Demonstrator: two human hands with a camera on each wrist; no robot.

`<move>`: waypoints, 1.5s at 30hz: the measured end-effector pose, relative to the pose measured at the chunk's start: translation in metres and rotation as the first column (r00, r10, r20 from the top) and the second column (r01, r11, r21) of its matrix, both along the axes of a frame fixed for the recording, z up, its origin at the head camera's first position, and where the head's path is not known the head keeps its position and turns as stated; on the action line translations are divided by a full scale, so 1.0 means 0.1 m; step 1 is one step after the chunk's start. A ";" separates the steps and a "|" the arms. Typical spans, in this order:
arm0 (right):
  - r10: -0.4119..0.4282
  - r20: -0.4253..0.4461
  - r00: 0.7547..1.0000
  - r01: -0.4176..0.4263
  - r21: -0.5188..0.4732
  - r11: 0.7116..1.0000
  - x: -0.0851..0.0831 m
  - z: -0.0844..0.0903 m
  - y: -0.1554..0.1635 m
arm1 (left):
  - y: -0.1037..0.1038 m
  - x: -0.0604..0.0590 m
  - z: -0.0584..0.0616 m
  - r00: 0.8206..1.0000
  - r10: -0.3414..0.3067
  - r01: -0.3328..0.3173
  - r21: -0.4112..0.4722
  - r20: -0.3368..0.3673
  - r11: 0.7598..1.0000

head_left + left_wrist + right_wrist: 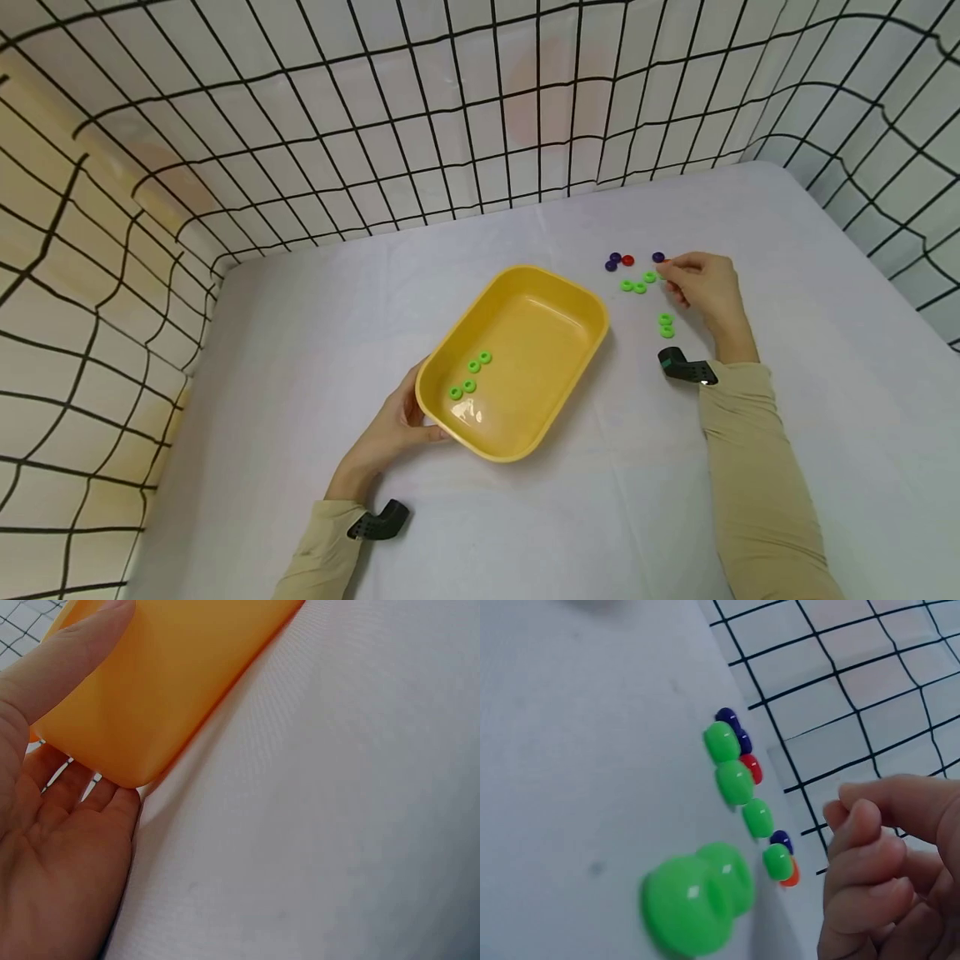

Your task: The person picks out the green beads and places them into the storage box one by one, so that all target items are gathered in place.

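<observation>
The left hand [390, 429] grips the near left corner of a yellow plastic tray [555, 400], thumb laid along the outside wall and the fingers curled under the rim, as the left wrist view shows. The tray sits tilted at an angle on the white tablecloth [525, 517], and four green rings [470, 375] lie in its near left part, close together in a loose line.

The right hand [701, 287] rests on the cloth to the right of the tray, fingers curled in toward the thumb; whether they pinch a ring cannot be told, though a bit of orange and green shows just at the fingertips [862, 825]. Beside it lie loose rings: three green ones [637, 285] in a row to its left, a pair of green ones [666, 325] touching each other nearer the person, two purple rings [612, 262] with a red ring [627, 261] beyond, and another purple ring [657, 257] just above the fingers

A black grid net [480, 108] walls the table
</observation>
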State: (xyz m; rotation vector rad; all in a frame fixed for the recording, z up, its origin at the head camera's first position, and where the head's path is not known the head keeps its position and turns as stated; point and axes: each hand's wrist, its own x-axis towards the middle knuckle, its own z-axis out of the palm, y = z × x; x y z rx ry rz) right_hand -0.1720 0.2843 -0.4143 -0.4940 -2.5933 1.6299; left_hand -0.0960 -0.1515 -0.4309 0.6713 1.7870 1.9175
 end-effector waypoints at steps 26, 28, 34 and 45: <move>-0.237 -0.012 0.972 0.237 0.084 0.968 -0.08 -0.24 -0.01 | -0.01 0.01 0.00 0.999 0.014 -0.014 0.000 0.033 1.000; -0.234 -0.011 0.972 0.234 0.108 0.966 -0.09 -0.24 -0.01 | -0.01 0.02 0.01 0.999 0.016 -0.016 -0.003 0.034 1.000; -0.231 -0.001 0.973 0.229 0.133 0.964 -0.09 -0.24 0.00 | -0.02 0.01 0.02 0.999 0.025 -0.024 -0.029 0.032 0.999; -0.242 0.055 0.969 0.232 0.142 0.962 -0.08 -0.20 -0.02 | -0.02 -0.01 0.01 0.999 0.017 -0.016 -0.025 0.031 1.000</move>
